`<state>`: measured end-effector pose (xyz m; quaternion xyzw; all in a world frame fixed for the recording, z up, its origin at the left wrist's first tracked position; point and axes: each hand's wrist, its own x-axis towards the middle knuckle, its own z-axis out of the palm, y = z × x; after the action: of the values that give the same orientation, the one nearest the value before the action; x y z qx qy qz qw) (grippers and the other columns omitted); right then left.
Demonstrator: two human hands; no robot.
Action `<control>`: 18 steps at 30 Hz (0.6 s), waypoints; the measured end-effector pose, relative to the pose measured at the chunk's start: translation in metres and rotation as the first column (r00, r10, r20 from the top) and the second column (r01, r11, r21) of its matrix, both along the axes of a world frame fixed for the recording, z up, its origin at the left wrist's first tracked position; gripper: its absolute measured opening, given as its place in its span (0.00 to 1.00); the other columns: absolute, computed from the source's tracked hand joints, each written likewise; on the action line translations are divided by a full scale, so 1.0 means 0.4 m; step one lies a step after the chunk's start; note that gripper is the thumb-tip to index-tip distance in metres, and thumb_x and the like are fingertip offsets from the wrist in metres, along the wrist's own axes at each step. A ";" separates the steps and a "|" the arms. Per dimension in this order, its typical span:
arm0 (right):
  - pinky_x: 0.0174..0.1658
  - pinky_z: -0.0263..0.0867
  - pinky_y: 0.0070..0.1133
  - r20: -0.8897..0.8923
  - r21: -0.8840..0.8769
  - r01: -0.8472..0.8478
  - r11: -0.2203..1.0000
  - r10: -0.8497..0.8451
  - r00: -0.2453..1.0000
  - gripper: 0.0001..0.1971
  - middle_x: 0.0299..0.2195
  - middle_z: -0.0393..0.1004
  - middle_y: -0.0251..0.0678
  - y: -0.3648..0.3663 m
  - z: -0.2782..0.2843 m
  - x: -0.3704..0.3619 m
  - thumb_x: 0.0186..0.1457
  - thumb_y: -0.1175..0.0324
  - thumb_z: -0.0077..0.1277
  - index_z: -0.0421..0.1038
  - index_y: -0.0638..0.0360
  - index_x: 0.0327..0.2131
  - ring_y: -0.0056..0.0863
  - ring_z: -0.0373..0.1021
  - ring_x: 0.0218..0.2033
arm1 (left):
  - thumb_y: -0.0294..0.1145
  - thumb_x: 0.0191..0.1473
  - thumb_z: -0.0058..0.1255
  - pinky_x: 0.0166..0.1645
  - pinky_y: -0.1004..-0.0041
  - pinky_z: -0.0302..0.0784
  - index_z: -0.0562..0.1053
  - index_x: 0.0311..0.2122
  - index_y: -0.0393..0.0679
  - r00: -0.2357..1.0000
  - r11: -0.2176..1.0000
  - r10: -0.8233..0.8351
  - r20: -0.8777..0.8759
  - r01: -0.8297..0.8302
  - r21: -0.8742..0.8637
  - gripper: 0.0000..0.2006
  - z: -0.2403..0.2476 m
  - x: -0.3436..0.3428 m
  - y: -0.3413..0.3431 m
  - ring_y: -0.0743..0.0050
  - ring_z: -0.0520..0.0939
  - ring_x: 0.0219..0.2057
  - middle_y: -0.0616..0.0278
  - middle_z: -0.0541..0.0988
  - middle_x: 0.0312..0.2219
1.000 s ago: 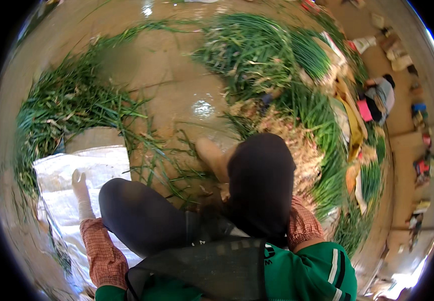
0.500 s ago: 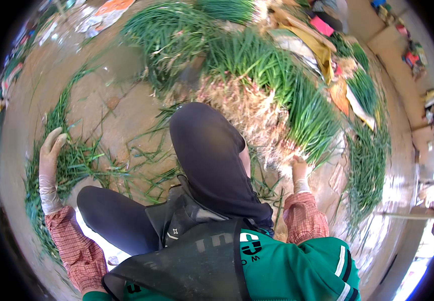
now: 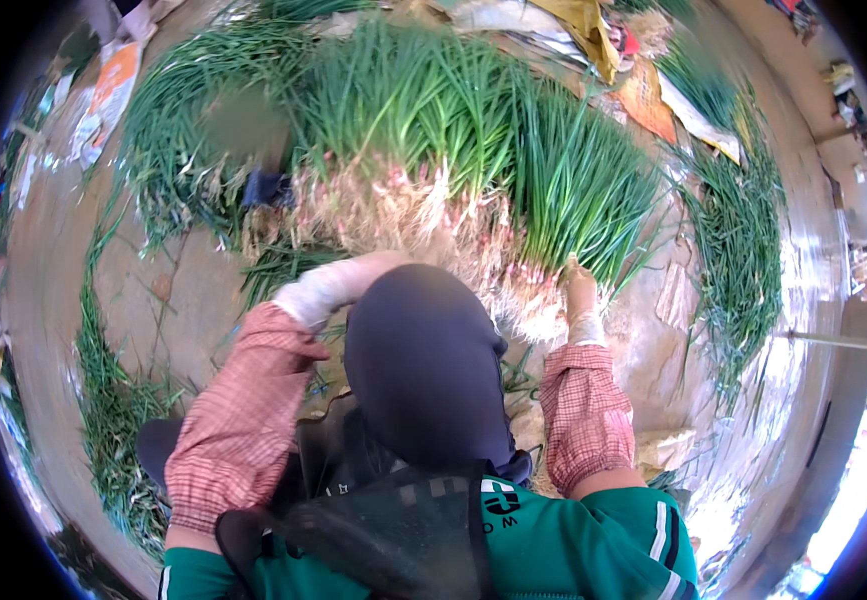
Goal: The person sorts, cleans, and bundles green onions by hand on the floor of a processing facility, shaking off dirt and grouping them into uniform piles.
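Note:
A broad row of green onions [image 3: 423, 110] lies in front of me, green tops away from me and pale, hairy roots [image 3: 393, 205] toward me. My right hand [image 3: 580, 290], gloved, closes on green onions at the right end of the row, by their reddish-white bases. My left hand [image 3: 378, 265], also gloved, reaches across behind my raised knee [image 3: 423, 350] to the roots at the middle of the row. Its fingers are blurred and partly hidden by the knee, so what they hold does not show.
Loose green leaves [image 3: 118, 420] lie in a heap on the wet floor [image 3: 38, 320] at left. Another strip of greens [image 3: 738, 260] lies at right, near yellow and orange sacks [image 3: 643, 100]. A dark cloth-like thing [image 3: 268, 188] sits at the row's left part.
My left hand has swung from the leaf heap at left, where its fingers were apart, to the roots in the middle. My right hand stays at the row's right end. The view has shifted.

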<state>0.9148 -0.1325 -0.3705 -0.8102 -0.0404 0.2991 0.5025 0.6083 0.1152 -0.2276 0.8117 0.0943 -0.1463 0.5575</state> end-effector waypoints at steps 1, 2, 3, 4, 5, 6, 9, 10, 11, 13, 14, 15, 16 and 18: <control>0.24 0.55 0.18 0.010 -0.005 0.017 1.000 -0.017 1.000 0.21 0.18 0.66 0.24 0.002 -0.001 -0.001 0.57 0.53 0.51 0.73 0.67 0.33 0.16 0.57 0.19 | 0.38 0.55 0.45 0.44 0.70 0.74 0.74 0.41 0.45 0.998 0.986 0.020 -0.052 -0.029 -0.163 0.13 -0.018 0.054 -0.021 0.64 0.79 0.37 0.57 0.78 0.35; 0.24 0.55 0.17 0.033 -0.023 0.046 0.999 -0.045 0.998 0.22 0.18 0.66 0.24 -0.018 0.002 0.013 0.56 0.53 0.51 0.73 0.68 0.34 0.15 0.57 0.19 | 0.38 0.55 0.45 0.45 0.69 0.74 0.74 0.41 0.46 0.995 0.942 0.019 -0.097 -0.050 -0.333 0.12 -0.055 0.123 -0.045 0.63 0.78 0.38 0.57 0.78 0.36; 0.29 0.60 0.17 0.020 -0.030 0.039 0.999 -0.038 0.999 0.26 0.24 0.70 0.30 -0.041 0.006 0.025 0.55 0.51 0.52 0.71 0.71 0.40 0.18 0.62 0.23 | 0.36 0.56 0.44 0.50 0.68 0.70 0.67 0.49 0.44 0.992 0.986 -0.024 -0.122 0.003 -0.166 0.17 -0.088 0.185 -0.067 0.61 0.76 0.45 0.54 0.75 0.43; 0.38 0.64 0.19 0.141 -0.014 -0.003 1.000 0.004 0.990 0.31 0.34 0.74 0.40 -0.051 0.005 0.028 0.54 0.50 0.52 0.65 0.74 0.48 0.24 0.69 0.33 | 0.35 0.56 0.45 0.53 0.68 0.67 0.61 0.55 0.42 0.990 0.999 -0.017 -0.137 0.011 -0.046 0.21 -0.140 0.236 -0.089 0.61 0.74 0.48 0.52 0.73 0.47; 0.43 0.63 0.20 0.156 -0.099 -0.051 0.994 0.066 0.986 0.34 0.39 0.72 0.45 -0.038 0.014 0.022 0.54 0.49 0.53 0.62 0.75 0.50 0.28 0.69 0.39 | 0.34 0.56 0.45 0.57 0.68 0.65 0.55 0.60 0.40 0.986 0.997 0.004 -0.166 0.008 0.076 0.27 -0.181 0.271 -0.103 0.60 0.72 0.52 0.50 0.71 0.51; 0.48 0.62 0.21 0.164 -0.182 -0.099 0.978 0.129 0.978 0.37 0.44 0.71 0.50 -0.027 0.025 0.018 0.53 0.49 0.53 0.59 0.77 0.52 0.32 0.69 0.45 | 0.35 0.55 0.46 0.58 0.68 0.64 0.51 0.60 0.38 0.974 0.991 0.088 -0.209 -0.107 -0.078 0.30 -0.221 0.297 -0.120 0.60 0.70 0.54 0.49 0.68 0.53; 0.52 0.61 0.24 0.201 -0.188 -0.149 0.971 0.186 0.962 0.41 0.47 0.69 0.57 0.025 0.036 -0.005 0.51 0.49 0.55 0.54 0.80 0.53 0.39 0.67 0.50 | 0.37 0.53 0.50 0.60 0.69 0.60 0.41 0.62 0.33 0.914 0.897 0.297 -0.278 -0.367 -0.247 0.40 -0.379 0.369 -0.180 0.59 0.65 0.58 0.47 0.62 0.57; 0.52 0.61 0.24 0.208 -0.250 -0.168 0.954 0.222 0.952 0.42 0.47 0.69 0.58 -0.001 0.025 0.015 0.50 0.49 0.56 0.54 0.81 0.54 0.39 0.67 0.50 | 0.38 0.51 0.52 0.61 0.70 0.59 0.40 0.62 0.33 0.903 0.901 0.305 -0.304 -0.376 -0.214 0.43 -0.381 0.411 -0.221 0.58 0.63 0.58 0.46 0.60 0.58; 0.52 0.61 0.24 0.111 -0.218 -0.168 0.961 0.196 0.974 0.42 0.47 0.68 0.59 0.035 0.049 -0.003 0.50 0.49 0.56 0.54 0.81 0.54 0.40 0.67 0.50 | 0.38 0.50 0.54 0.61 0.70 0.59 0.38 0.63 0.33 0.872 0.895 0.348 -0.344 -0.418 -0.154 0.45 -0.387 0.415 -0.229 0.58 0.62 0.59 0.45 0.58 0.59; 0.49 0.64 0.26 0.089 -0.325 -0.146 0.934 0.184 0.979 0.43 0.44 0.70 0.59 0.059 0.074 -0.010 0.49 0.49 0.57 0.53 0.81 0.54 0.42 0.69 0.46 | 0.37 0.49 0.55 0.60 0.70 0.60 0.38 0.62 0.32 0.858 0.903 0.402 -0.319 -0.430 -0.018 0.46 -0.384 0.429 -0.268 0.56 0.65 0.57 0.43 0.60 0.57; 0.48 0.65 0.26 0.125 -0.371 -0.136 0.919 0.194 0.973 0.44 0.41 0.72 0.58 0.052 0.059 -0.001 0.48 0.49 0.58 0.53 0.81 0.54 0.43 0.70 0.43 | 0.35 0.50 0.54 0.60 0.70 0.61 0.37 0.62 0.31 0.848 0.876 0.413 -0.333 -0.470 -0.110 0.45 -0.378 0.442 -0.276 0.56 0.67 0.56 0.43 0.61 0.57; 0.45 0.67 0.25 0.211 -0.278 -0.123 0.953 0.186 0.960 0.43 0.39 0.73 0.55 0.042 0.033 -0.001 0.48 0.50 0.58 0.53 0.81 0.54 0.41 0.72 0.40 | 0.34 0.50 0.53 0.60 0.69 0.61 0.36 0.62 0.31 0.836 0.839 0.422 -0.352 -0.507 -0.199 0.45 -0.372 0.452 -0.285 0.55 0.68 0.55 0.42 0.62 0.56; 0.43 0.68 0.24 0.288 -0.180 -0.126 0.976 0.175 0.941 0.42 0.36 0.74 0.53 0.047 0.017 -0.015 0.49 0.50 0.58 0.54 0.81 0.53 0.39 0.73 0.36 | 0.33 0.50 0.52 0.59 0.69 0.62 0.36 0.62 0.30 0.817 0.789 0.435 -0.378 -0.548 -0.277 0.44 -0.364 0.456 -0.286 0.55 0.69 0.53 0.41 0.63 0.55; 0.37 0.70 0.21 0.165 -0.053 -0.106 0.993 0.113 0.980 0.39 0.32 0.75 0.49 0.028 0.009 -0.010 0.49 0.51 0.57 0.56 0.79 0.52 0.34 0.74 0.30 | 0.31 0.51 0.50 0.59 0.68 0.62 0.35 0.62 0.30 0.799 0.625 0.380 -0.466 -0.593 -0.508 0.43 -0.348 0.456 -0.278 0.55 0.69 0.54 0.41 0.64 0.55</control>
<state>0.9108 -0.1212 -0.3667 -0.8399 -0.1207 0.2577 0.4622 0.7907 0.0041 -0.3668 0.4840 0.3458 -0.1376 0.7920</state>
